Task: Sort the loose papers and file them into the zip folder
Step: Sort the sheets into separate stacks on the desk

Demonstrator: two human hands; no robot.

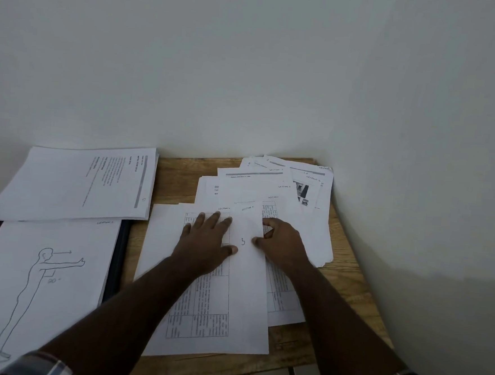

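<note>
The narrow sheet (246,275) lying between the hands bears a handwritten "3", with "SECTION 5" pencilled at its top edge. The figure drawing (37,287) at left is marked "90°" beside the body, and "SECTION 2" stands at its top corner. The fanned papers (287,187) carry handwritten "SECTION" notes whose numbers are too small to read.

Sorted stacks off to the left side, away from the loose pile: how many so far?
2. One stack with printed text lies at far left by the wall; one topped by a body-outline drawing lies nearer, on a dark folder. Sheets underneath can't be counted.
</note>
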